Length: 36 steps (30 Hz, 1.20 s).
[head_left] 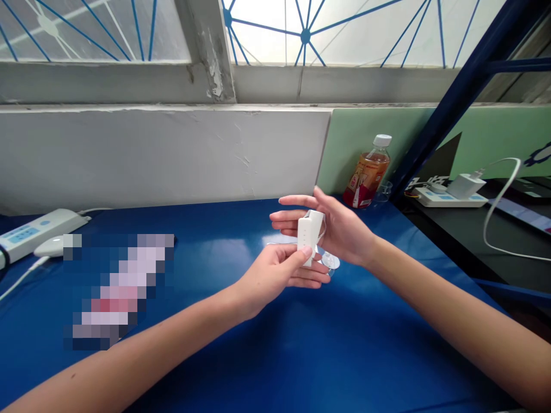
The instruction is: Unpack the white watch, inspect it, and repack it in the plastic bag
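Observation:
My left hand [279, 269] grips a small white plastic case [306, 232], its thumb on the front and its fingers behind. A row of small dots runs down the case's front, and a thin pale loop shows at its right side. Just behind the case is my right hand [340, 226], fingers stretched out to the left and apart; whether it touches the case I cannot tell. A clear round piece [330, 261] shows past the left fingertips, partly hidden, and looks like a suction cup.
A blurred-out flat item [124, 281] lies on the blue table [241, 355] at left, near a white power strip [41, 229] with a charger. A drink bottle [368, 175] stands at the back right. Beyond the blue post sits another power strip [450, 196] with a plugged-in adapter.

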Each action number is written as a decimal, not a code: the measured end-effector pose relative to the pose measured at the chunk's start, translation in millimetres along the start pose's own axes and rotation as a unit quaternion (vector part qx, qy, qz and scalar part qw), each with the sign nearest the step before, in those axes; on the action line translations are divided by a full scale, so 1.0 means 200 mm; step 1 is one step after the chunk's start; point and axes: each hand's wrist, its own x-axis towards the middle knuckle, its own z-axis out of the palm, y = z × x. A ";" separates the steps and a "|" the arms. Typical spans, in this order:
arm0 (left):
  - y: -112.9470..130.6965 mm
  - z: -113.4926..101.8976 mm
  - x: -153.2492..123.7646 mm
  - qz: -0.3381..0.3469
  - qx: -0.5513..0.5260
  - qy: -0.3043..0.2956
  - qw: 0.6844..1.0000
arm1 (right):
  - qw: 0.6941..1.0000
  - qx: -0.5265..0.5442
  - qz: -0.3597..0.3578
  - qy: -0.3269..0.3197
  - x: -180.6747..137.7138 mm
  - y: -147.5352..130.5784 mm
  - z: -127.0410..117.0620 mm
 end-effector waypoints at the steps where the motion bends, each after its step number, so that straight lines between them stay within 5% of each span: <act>1: 0.00 -0.01 0.00 0.008 0.008 0.007 1.000 | 0.999 -0.038 -0.010 0.020 0.01 0.00 0.00; 5: 0.02 -0.04 0.01 0.032 0.031 0.036 0.998 | 0.964 -0.247 -0.081 0.060 0.00 -0.01 -0.02; 10: 0.03 -0.06 0.01 0.059 0.097 0.039 0.993 | 0.812 -0.559 -0.150 0.079 -0.08 -0.06 -0.04; 12: 0.02 -0.05 0.00 0.058 0.133 0.016 0.989 | 0.811 -0.562 -0.138 0.087 -0.13 -0.05 -0.06; 16: 0.01 -0.07 0.00 0.110 0.250 0.016 0.962 | 0.873 -0.459 -0.120 0.115 -0.23 0.01 -0.15; 19: -0.01 -0.13 0.02 0.232 0.427 0.096 0.869 | 0.881 -0.421 -0.134 0.170 -0.27 0.07 -0.20; 22: -0.05 -0.21 0.05 0.293 0.582 0.057 0.757 | 0.853 -0.470 -0.120 0.193 -0.28 0.11 -0.24; 24: -0.08 -0.24 0.07 0.286 0.629 0.029 0.722 | 0.824 -0.515 -0.122 0.203 -0.28 0.12 -0.26; 32: -0.12 -0.27 0.08 0.274 0.637 0.000 0.721 | 0.704 -0.657 -0.147 0.226 -0.28 0.13 -0.29; 36: -0.12 -0.26 0.08 0.271 0.643 0.011 0.716 | 0.698 -0.652 -0.150 0.255 -0.28 0.11 -0.30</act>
